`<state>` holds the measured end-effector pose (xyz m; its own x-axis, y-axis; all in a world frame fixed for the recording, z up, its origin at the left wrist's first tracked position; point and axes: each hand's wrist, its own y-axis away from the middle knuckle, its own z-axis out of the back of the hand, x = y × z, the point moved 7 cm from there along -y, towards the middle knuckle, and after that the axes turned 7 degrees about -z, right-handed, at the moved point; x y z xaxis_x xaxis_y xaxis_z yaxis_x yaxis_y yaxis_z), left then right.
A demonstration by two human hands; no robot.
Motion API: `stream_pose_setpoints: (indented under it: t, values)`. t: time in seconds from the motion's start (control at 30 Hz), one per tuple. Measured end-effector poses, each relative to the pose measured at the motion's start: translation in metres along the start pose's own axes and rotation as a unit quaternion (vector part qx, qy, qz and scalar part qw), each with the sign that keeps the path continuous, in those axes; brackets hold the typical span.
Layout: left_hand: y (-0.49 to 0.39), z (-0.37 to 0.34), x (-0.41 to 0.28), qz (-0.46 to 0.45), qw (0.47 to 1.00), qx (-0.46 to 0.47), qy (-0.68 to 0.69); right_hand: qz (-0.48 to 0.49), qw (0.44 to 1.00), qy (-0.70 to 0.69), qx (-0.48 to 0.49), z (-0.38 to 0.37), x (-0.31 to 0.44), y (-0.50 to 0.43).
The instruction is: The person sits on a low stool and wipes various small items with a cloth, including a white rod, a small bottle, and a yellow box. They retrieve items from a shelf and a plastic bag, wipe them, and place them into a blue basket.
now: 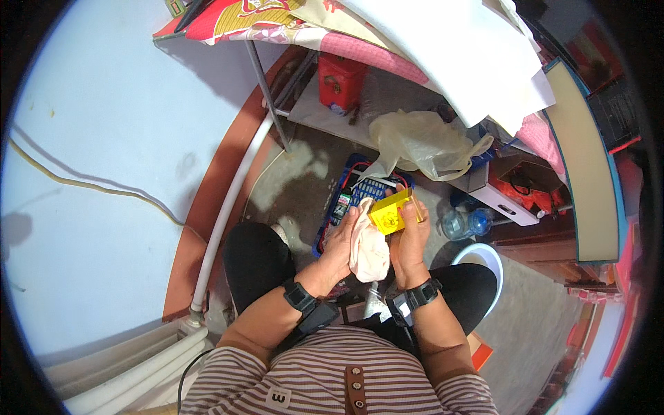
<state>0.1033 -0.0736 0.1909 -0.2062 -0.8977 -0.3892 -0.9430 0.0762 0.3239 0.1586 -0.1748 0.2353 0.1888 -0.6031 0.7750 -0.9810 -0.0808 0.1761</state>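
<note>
A pale pink cloth (pixel 369 254) hangs in my left hand (pixel 340 241), its upper end against a small yellow box (pixel 386 215). My right hand (pixel 413 241) grips that box, with the thumb along its right end. The box is tilted and bears a dark printed picture. Below both hands, on the floor, stands a blue plastic basket (pixel 322 236) with a red handle, partly hidden by them. Inside it lies a small dark bottle (pixel 342 202) with a label.
A cream plastic bag (pixel 415 140) and a red container (pixel 340 83) sit on the low shelf ahead. Clear plastic bottles (pixel 461 224) and a pale blue bucket (pixel 500 270) are to the right. A white pipe (pixel 231 207) and a radiator (pixel 140 368) run along the left wall.
</note>
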Motion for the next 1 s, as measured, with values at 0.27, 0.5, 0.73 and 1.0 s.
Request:
stream_pose_setpoints:
  t: [0.27,0.5,0.73,1.0]
  values:
    - [0.0,-0.004,-0.028,-0.038,0.995,-0.045,-0.081,-0.089,0.977,-0.018,0.194,-0.03,0.009,0.004]
    - [0.009,-0.009,-0.047,-0.106,0.962,-0.071,-0.242,-0.163,0.974,-0.048,0.151,-0.011,-0.013,-0.002]
    - [0.022,-0.037,-0.108,-0.39,0.87,-0.005,-0.301,-0.209,0.964,-0.021,0.164,-0.018,-0.021,0.009]
    - [0.048,-0.078,-0.046,-0.446,0.568,0.228,-0.653,-0.191,0.97,-0.076,0.127,-0.015,-0.016,0.004]
